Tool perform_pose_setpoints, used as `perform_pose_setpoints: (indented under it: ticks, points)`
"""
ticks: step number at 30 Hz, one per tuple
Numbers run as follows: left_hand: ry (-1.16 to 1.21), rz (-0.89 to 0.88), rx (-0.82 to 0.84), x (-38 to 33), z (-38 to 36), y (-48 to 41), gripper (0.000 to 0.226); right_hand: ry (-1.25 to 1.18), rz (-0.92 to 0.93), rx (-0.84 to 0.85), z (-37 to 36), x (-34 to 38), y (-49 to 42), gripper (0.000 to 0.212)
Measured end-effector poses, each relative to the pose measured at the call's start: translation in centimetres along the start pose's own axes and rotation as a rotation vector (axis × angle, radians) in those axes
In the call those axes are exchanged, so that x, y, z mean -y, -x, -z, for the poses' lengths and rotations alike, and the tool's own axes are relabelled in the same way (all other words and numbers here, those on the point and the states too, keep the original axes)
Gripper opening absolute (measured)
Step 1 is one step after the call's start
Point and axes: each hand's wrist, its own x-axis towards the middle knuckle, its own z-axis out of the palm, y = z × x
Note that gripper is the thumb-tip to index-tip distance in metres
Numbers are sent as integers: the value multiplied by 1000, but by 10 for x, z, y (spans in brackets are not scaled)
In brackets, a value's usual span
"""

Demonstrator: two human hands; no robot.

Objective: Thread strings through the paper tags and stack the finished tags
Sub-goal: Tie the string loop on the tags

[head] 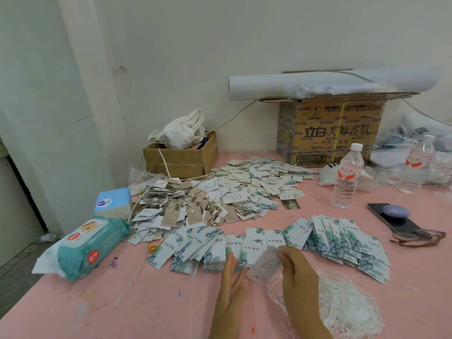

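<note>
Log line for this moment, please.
right hand pinches tag | left hand open beside it | string bundle by right wrist | fanned tags behind

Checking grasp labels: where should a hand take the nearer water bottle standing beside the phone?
Probably round its ribbed body below the red label, coming from the near side: the water bottle stands upright, with the carton behind and loose tags to its left.

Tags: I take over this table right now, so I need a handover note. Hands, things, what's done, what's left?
Left hand: open, fingers straight.
Right hand: pinches one tag, which is blurred; no string visible through it.
Strings: bundle by the right hand.
Done, it seems: strung tags heaped back left.
Left: fanned tags in front, loose heap behind.
</note>
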Motion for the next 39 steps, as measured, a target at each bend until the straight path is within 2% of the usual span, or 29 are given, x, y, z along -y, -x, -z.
perform_pose_setpoints:
  ticks: [5,9,12,15,16,17,19,22,24,27,31,33,34,37,39]
  points:
    - [17,-23,-26,15,12,1,45,87,11,-114,2,-3,-2,19]
    - [128,41,-104,21,14,-8,29,89,153,-126,3,1,1,14]
    - [309,68,-121,16,14,-9,25,33,362,-1,2,11,4,22]
    - [479,130,-158,15,20,-9,18,92,585,183,-7,14,7,21]
    - [529,115,-152,15,21,-7,20,116,631,229,-10,14,8,19]
    - [576,96,-141,15,22,-7,33,125,666,273,-13,13,9,18]
    - [560,24,-136,19,27,-4,48,128,701,372,-13,13,9,18]
    - [515,-39,-172,22,31,-4,43,86,651,422,-10,16,12,24]
    - [592,-11,-162,19,29,-6,33,40,547,365,-9,18,14,28]
    - [651,40,-193,16,29,-8,21,187,453,303,-18,19,10,39]
    - [599,63,-248,18,31,-10,12,528,288,612,-39,6,3,71]
    - [526,53,-284,21,31,-11,13,663,310,662,-45,3,5,81]
    - [506,42,-302,22,31,-11,17,705,313,667,-45,6,6,83]
    - [474,23,-336,25,32,-16,31,713,396,522,-46,-2,10,70]
    - [468,32,-348,26,31,-19,36,689,374,462,-48,-10,9,64]
